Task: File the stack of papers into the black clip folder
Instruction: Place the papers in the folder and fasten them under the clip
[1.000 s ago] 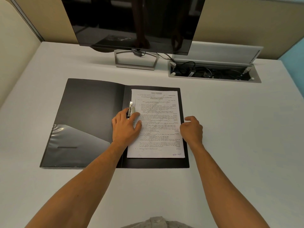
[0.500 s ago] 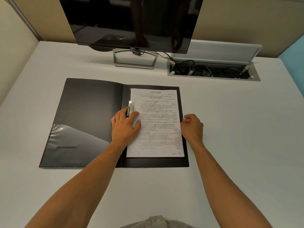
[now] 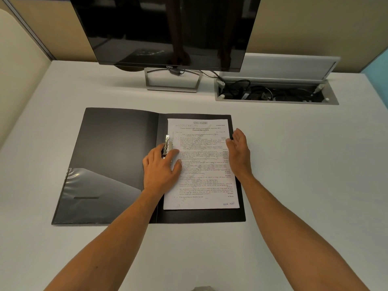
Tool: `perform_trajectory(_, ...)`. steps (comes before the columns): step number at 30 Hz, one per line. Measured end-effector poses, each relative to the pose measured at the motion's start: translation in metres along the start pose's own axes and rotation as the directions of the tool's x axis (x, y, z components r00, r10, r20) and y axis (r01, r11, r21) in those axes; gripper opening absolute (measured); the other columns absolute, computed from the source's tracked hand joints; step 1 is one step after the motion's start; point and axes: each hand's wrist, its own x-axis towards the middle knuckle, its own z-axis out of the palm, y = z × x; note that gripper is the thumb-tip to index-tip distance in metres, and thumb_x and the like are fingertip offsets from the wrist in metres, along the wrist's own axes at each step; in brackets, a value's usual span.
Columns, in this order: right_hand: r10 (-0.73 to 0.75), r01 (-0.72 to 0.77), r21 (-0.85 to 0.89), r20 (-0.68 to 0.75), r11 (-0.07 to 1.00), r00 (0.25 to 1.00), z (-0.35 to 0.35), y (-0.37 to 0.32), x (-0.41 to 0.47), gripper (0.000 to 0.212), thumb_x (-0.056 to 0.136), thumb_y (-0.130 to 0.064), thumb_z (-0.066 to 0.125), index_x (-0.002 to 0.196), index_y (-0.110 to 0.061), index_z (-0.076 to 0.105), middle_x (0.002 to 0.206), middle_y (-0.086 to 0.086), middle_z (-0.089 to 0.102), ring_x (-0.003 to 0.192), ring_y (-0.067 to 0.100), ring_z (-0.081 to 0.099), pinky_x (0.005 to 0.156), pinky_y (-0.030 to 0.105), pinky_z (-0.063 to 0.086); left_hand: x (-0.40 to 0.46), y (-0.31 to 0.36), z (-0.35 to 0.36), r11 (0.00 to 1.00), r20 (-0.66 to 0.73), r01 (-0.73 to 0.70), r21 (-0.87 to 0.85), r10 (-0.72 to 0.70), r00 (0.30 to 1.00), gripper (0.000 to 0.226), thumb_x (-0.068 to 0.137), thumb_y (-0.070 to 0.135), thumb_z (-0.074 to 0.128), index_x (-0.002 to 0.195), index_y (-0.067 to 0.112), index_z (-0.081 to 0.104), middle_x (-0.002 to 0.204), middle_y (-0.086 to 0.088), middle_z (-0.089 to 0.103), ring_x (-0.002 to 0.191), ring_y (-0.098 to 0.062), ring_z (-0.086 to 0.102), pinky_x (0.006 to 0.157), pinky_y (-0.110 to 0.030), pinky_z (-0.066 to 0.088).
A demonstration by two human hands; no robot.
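While left hand (image 3: 162, 166) presses clip (image 3: 167, 146), papers (image 3: 202, 164) lie in folder (image 3: 117, 148).

- Left hand (image 3: 161, 168) lies flat, palm down, fingers spread, left of the right hand.
- Right hand (image 3: 239, 151) stands on edge, fingers extended, palm facing left.

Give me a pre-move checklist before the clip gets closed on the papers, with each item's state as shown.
1. Black clip folder lies open and flat on the desk: ok.
2. Stack of papers sits on the folder's right half, inside its borders: ok.
3. Papers' left edge reaches the metal clip: ok.
4. Left hand is on the clip and the papers' left edge: ok.
5. Right hand, open, steadies the papers' right edge: ok.
6. Papers seated under the clip: cannot tell.
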Motion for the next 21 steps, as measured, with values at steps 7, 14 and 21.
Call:
perform_trajectory(7,-0.052,0.052,-0.023,0.005,0.998,0.999,0.006,-0.001,-0.004,0.063,0.094,-0.046,0.043,0.148,-0.022,0.025,0.154,0.002,0.034,0.137,0.019,0.038,0.11,0.036,0.035,0.0,0.001,-0.001,1.0,0.021,0.015,0.006,-0.015,1.0,0.044,0.092,0.059,0.037,0.128,0.037,0.05,0.148,-0.004,0.036,0.138,-0.026,0.028,0.115,-0.049,0.019)
perform_trajectory(14,-0.06,0.06,0.039,0.001,0.997,0.998,0.003,0.0,-0.002,0.064,0.09,-0.048,0.044,0.146,-0.022,0.029,0.151,0.0,0.039,0.132,0.01,0.041,0.096,0.013,0.035,0.0,0.001,-0.001,1.0,0.019,0.017,-0.007,-0.017,1.0,0.041,0.092,0.057,0.042,0.127,0.036,0.051,0.148,-0.003,0.037,0.137,-0.026,0.03,0.114,-0.048,0.019)
perform_trajectory(21,-0.012,0.012,0.09,-0.01,0.996,1.0,0.004,-0.007,0.03,0.064,0.093,-0.042,0.047,0.149,-0.023,0.022,0.155,0.006,0.031,0.138,0.023,0.036,0.107,0.036,0.036,0.0,0.001,-0.002,1.0,0.017,0.011,-0.005,-0.01,1.0,0.045,0.09,0.059,0.038,0.126,0.036,0.052,0.147,-0.003,0.038,0.136,-0.026,0.031,0.113,-0.048,0.02)
